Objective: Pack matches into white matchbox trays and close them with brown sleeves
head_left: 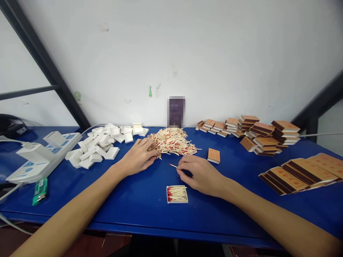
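Note:
A heap of red-tipped matchsticks (173, 141) lies at the back middle of the blue table. At the heap's left edge is my left hand (139, 156), its fingers curled and close together against the sticks; what lies between the fingertips is hidden. My right hand (200, 175) pinches one matchstick (173, 165) in front of the heap, the red head pointing left. Nearer to me sits an open white matchbox tray (177, 202), holding many matchsticks with red heads mostly to the left. One orange matchbox sleeve (213, 155) lies beyond my right hand.
White empty trays (98, 146) are piled at the left. Stacks of orange matchbox sleeves (264, 137) stand back right, with another row of sleeves (302, 173) nearer. A power strip (44, 159) with cables and a green packet (40, 191) are far left. A wall closes the back.

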A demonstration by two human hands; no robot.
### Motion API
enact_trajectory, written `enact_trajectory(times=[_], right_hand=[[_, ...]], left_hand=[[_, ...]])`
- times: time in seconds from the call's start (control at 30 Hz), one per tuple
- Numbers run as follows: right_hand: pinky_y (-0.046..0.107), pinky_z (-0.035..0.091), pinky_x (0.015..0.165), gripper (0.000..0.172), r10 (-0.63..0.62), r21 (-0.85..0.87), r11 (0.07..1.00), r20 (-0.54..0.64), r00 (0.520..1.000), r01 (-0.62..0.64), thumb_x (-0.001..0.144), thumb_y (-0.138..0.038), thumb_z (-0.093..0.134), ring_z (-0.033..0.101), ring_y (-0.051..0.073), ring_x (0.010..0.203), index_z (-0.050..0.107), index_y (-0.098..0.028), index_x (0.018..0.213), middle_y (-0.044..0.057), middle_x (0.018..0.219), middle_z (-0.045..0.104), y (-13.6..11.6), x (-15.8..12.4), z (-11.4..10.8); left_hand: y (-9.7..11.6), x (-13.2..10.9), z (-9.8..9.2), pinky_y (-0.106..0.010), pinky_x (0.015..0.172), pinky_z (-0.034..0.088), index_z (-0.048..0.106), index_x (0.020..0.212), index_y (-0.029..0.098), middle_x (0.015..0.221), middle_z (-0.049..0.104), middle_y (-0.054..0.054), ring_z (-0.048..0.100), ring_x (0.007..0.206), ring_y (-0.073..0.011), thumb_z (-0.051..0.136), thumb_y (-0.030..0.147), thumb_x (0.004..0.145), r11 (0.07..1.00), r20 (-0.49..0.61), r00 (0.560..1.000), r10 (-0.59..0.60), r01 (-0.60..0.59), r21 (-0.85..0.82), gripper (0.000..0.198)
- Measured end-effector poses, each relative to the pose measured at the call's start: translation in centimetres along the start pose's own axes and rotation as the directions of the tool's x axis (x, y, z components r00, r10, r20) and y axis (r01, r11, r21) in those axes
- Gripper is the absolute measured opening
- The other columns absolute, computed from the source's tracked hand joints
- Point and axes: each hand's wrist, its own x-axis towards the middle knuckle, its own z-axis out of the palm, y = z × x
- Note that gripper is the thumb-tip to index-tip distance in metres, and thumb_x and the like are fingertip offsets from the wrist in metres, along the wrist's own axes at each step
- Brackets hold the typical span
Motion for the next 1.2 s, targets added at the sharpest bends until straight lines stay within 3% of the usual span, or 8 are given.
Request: enact_trajectory(times=[0.3,0.47,0.6,0.73,0.87,1.0,1.2], right_hand=[[0.032,0.050,0.075,0.020,0.012,0.020,1.000,0.004,1.000,-0.012,0.090,-0.016,0.051,0.060,0.018,0.080,0.069,-0.016,0.082,0.007,0.084,0.068,0.0,0.0,-0.1],[0.031,0.049,0.075,0.018,0.012,0.044,0.999,0.002,1.000,-0.012,0.089,-0.015,0.053,0.061,0.018,0.080,0.069,-0.016,0.081,0.006,0.084,0.068,0.1,0.0,-0.1],[0.031,0.048,0.075,0.016,0.005,0.063,0.998,-0.014,1.000,-0.004,0.086,-0.013,0.056,0.062,0.017,0.078,0.070,-0.017,0.079,0.005,0.082,0.069,0.3,0.1,0.0],[0.032,0.047,0.078,0.014,0.006,0.067,0.998,-0.021,1.000,-0.004,0.082,-0.011,0.060,0.063,0.017,0.077,0.071,-0.018,0.080,0.004,0.081,0.070,0.7,0.2,0.0],[0.027,0.046,0.069,0.014,0.070,0.106,0.992,-0.020,0.997,-0.067,0.079,-0.009,0.059,0.061,0.015,0.071,0.070,-0.018,0.081,0.003,0.079,0.069,1.2,0.2,0.0],[0.025,0.040,0.062,0.013,0.098,0.104,0.990,-0.056,0.994,-0.092,0.079,-0.009,0.056,0.055,0.013,0.064,0.065,-0.018,0.079,0.001,0.074,0.065,1.4,0.1,0.0],[0.035,0.036,0.078,0.013,0.126,0.057,0.991,-0.114,0.985,-0.120,0.080,-0.009,0.056,0.055,0.018,0.080,0.061,-0.020,0.078,0.000,0.075,0.066,0.5,0.1,-0.8]], left_hand=[[0.5,0.1,-0.1,-0.033,0.079,0.037,0.067,0.100,0.021,0.101,0.058,-0.007,0.051,0.092,-0.0202,0.051,0.022,0.096,0.996,-0.070,0.996,0.052,-0.057,-0.069,0.017],[1.8,0.5,-0.2,-0.033,0.079,0.040,0.067,0.100,0.020,0.094,0.064,-0.004,0.056,0.088,-0.0169,0.055,0.023,0.095,0.960,-0.185,0.982,0.022,-0.072,-0.270,0.013],[3.0,0.9,-0.4,-0.030,0.078,0.047,0.067,0.095,0.018,0.088,0.069,-0.003,0.062,0.083,-0.0139,0.061,0.021,0.092,0.860,-0.276,0.956,-0.099,-0.057,-0.507,0.008],[3.9,1.1,-0.9,-0.027,0.071,0.052,0.069,0.087,0.016,0.082,0.071,-0.003,0.065,0.075,-0.0135,0.065,0.023,0.087,0.758,-0.162,0.967,-0.198,0.046,-0.651,0.008],[4.4,1.1,-0.9,-0.024,0.070,0.053,0.070,0.085,0.017,0.081,0.073,-0.002,0.067,0.074,-0.0127,0.064,0.018,0.084,0.702,-0.057,0.984,-0.170,0.080,-0.708,0.006],[4.4,1.1,-0.6,-0.024,0.068,0.053,0.071,0.086,0.018,0.082,0.073,-0.002,0.068,0.073,-0.0127,0.061,0.018,0.085,0.712,-0.028,0.989,-0.142,0.083,-0.697,0.009],[4.2,1.0,-0.3,-0.026,0.070,0.051,0.071,0.089,0.019,0.081,0.072,-0.001,0.065,0.072,-0.0127,0.060,0.021,0.087,0.771,-0.062,0.989,-0.134,0.065,-0.634,0.010]])
